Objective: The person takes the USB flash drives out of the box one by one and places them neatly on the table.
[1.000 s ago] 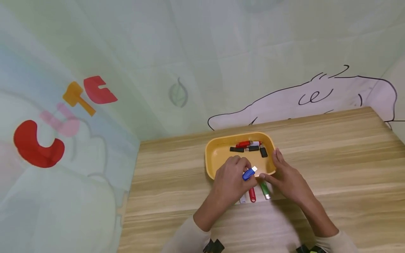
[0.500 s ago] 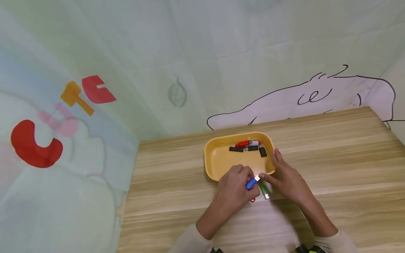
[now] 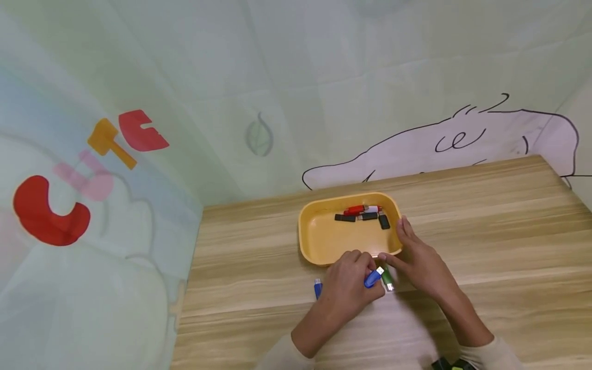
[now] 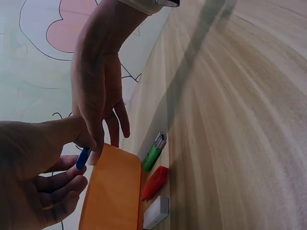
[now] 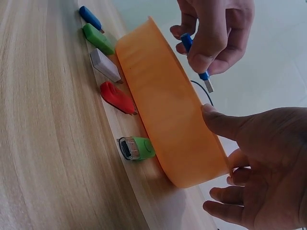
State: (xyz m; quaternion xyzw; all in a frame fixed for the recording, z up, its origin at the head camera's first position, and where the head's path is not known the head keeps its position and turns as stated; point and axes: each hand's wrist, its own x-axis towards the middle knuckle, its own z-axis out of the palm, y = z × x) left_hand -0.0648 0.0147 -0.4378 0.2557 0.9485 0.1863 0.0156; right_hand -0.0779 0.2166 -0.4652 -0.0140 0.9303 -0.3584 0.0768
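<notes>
My left hand (image 3: 349, 282) pinches a blue USB flash drive (image 3: 372, 278) between thumb and fingers, its metal plug pointing away to the right. It hovers just in front of the near rim of a yellow plastic bin (image 3: 324, 239). My right hand (image 3: 423, 262) holds the bin's near right corner, thumb on the front rim and fingers along the side. Along the bin's front wall lies a row of drives: blue (image 5: 90, 18), green (image 5: 98, 39), white (image 5: 105, 65), red (image 5: 117, 97) and green (image 5: 139, 148). In the head view my left hand hides the row's middle.
Inside the bin, towards the back right, lie several more drives: black ones (image 3: 345, 218), a red one (image 3: 355, 209) and a white one (image 3: 372, 209). The wooden table (image 3: 485, 231) meets a printed cloth backdrop (image 3: 259, 77) behind and at left.
My left hand has moved right and nearer the body with the blue drive, from over the bin's rim to in front of it. Another blue drive has come into view at left. My right hand stays put.
</notes>
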